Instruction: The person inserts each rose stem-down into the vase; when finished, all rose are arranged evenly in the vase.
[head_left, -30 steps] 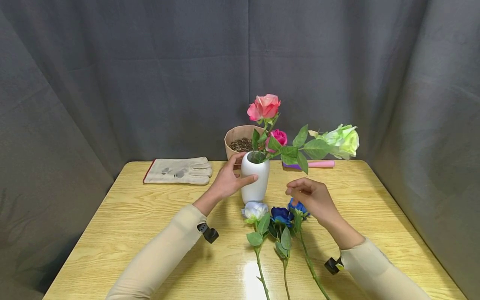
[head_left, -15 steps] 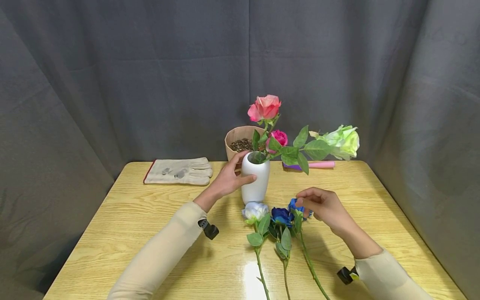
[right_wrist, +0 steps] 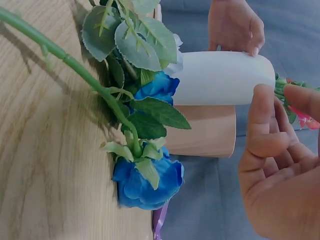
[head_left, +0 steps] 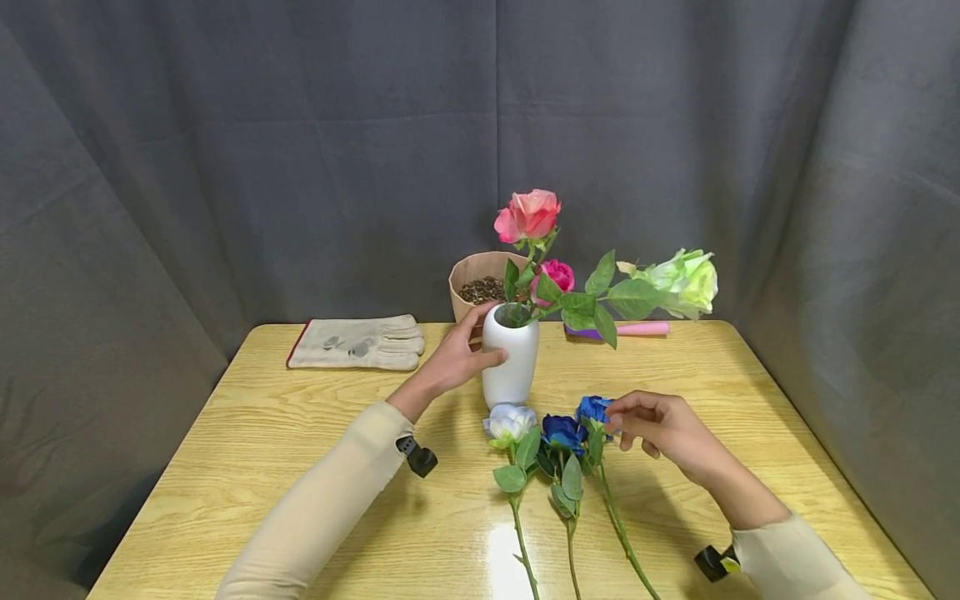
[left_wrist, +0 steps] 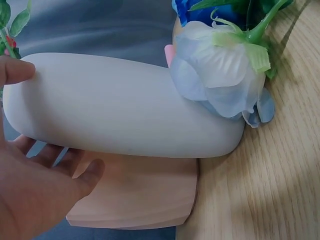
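A white vase (head_left: 510, 367) stands mid-table with a pink rose (head_left: 528, 212), a magenta rose (head_left: 558, 273) and a pale green rose (head_left: 686, 283) in it. My left hand (head_left: 453, 358) grips the vase from the left, thumb in front and fingers behind; the left wrist view shows the vase (left_wrist: 125, 105) between thumb and fingers. In front of the vase lie a white rose (head_left: 510, 419), a dark blue rose (head_left: 562, 431) and a blue rose (head_left: 595, 408). My right hand (head_left: 660, 425) hovers with loosely curled fingers at the blue rose (right_wrist: 147, 182), holding nothing.
A beige work glove (head_left: 360, 342) lies at the back left. A brown paper pot (head_left: 480, 283) with soil stands behind the vase. A pink and purple tool (head_left: 622, 328) lies at the back right. Grey curtain surrounds the wooden table (head_left: 262, 433).
My right hand has drawn back toward me and to the right, sinking to the blue rose's head. The left hand has stayed on the vase.
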A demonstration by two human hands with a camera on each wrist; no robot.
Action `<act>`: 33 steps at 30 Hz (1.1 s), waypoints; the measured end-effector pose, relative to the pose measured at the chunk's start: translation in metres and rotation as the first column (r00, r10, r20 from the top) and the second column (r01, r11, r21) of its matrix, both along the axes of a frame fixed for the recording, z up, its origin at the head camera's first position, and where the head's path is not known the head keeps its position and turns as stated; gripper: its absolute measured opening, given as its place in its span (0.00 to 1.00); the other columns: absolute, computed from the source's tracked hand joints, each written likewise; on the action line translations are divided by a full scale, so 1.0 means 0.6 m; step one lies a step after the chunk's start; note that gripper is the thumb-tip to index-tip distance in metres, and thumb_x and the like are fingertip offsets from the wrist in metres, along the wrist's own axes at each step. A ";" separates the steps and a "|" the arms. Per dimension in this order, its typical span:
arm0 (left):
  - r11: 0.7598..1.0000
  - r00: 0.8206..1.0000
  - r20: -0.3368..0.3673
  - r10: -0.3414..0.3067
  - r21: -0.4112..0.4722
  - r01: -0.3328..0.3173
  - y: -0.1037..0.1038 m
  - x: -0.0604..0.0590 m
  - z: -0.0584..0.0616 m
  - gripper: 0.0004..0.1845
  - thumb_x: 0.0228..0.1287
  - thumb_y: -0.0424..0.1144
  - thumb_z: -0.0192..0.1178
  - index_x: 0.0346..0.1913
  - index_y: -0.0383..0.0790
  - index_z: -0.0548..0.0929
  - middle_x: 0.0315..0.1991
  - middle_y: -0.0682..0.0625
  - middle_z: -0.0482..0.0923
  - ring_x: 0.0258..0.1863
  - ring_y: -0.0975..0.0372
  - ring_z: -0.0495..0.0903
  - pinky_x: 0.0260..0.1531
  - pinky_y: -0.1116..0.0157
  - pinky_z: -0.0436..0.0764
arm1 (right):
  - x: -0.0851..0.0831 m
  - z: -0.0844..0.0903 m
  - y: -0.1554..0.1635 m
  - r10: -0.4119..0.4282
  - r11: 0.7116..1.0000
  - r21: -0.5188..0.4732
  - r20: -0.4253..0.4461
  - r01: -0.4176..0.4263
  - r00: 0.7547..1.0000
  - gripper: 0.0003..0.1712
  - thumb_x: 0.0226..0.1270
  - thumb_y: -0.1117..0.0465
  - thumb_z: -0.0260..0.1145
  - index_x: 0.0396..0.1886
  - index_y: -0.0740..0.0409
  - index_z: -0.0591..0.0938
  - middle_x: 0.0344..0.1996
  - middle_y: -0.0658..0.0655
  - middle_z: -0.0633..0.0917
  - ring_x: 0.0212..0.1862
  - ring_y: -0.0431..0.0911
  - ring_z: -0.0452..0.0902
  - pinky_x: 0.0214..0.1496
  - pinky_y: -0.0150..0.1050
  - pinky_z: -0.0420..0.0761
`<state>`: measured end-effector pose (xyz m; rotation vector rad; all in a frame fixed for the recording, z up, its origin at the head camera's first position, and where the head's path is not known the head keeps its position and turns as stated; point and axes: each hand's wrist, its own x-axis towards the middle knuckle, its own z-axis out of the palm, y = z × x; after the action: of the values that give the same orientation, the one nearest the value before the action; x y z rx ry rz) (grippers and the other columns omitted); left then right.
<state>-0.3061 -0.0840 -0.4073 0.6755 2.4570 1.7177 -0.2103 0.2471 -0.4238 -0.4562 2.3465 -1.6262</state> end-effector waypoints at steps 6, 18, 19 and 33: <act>0.999 0.999 0.011 0.033 -0.001 -0.033 0.000 0.000 -0.003 0.43 0.63 0.40 0.69 0.77 0.49 0.57 0.69 0.45 0.66 0.67 0.49 0.70 0.70 0.46 0.69 | 0.004 -0.002 0.006 0.010 1.000 0.000 0.002 -0.010 1.000 0.21 0.75 0.54 0.62 0.55 0.68 0.79 0.38 0.55 0.88 0.33 0.49 0.81 0.22 0.37 0.69; 0.988 0.987 -0.047 0.154 -0.026 -0.155 0.011 0.013 -0.001 0.47 0.53 0.47 0.76 0.72 0.45 0.61 0.62 0.46 0.70 0.61 0.53 0.72 0.64 0.52 0.73 | 0.010 -0.012 0.016 -0.012 0.999 0.030 0.064 0.010 0.998 0.22 0.73 0.55 0.64 0.53 0.70 0.79 0.36 0.54 0.87 0.31 0.47 0.81 0.22 0.35 0.69; 0.987 0.986 -0.052 0.158 -0.026 -0.160 0.011 0.013 -0.001 0.47 0.53 0.47 0.76 0.72 0.43 0.60 0.62 0.45 0.70 0.60 0.53 0.72 0.64 0.53 0.73 | 0.010 -0.014 0.018 -0.012 0.999 0.035 0.070 0.010 0.997 0.22 0.72 0.55 0.65 0.53 0.69 0.79 0.36 0.54 0.87 0.31 0.46 0.81 0.22 0.34 0.69; 0.988 0.988 -0.046 0.146 -0.048 -0.148 0.010 0.015 0.000 0.48 0.56 0.51 0.73 0.75 0.45 0.60 0.63 0.46 0.70 0.60 0.53 0.72 0.61 0.51 0.74 | 0.022 -0.056 0.040 0.081 0.986 0.131 0.176 -0.105 0.981 0.19 0.74 0.55 0.62 0.48 0.69 0.81 0.40 0.62 0.88 0.33 0.51 0.82 0.21 0.34 0.69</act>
<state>-0.2969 -0.0779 -0.4075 0.5438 2.6308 1.6983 -0.1974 0.2713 -0.4571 -0.3763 2.2579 -1.3895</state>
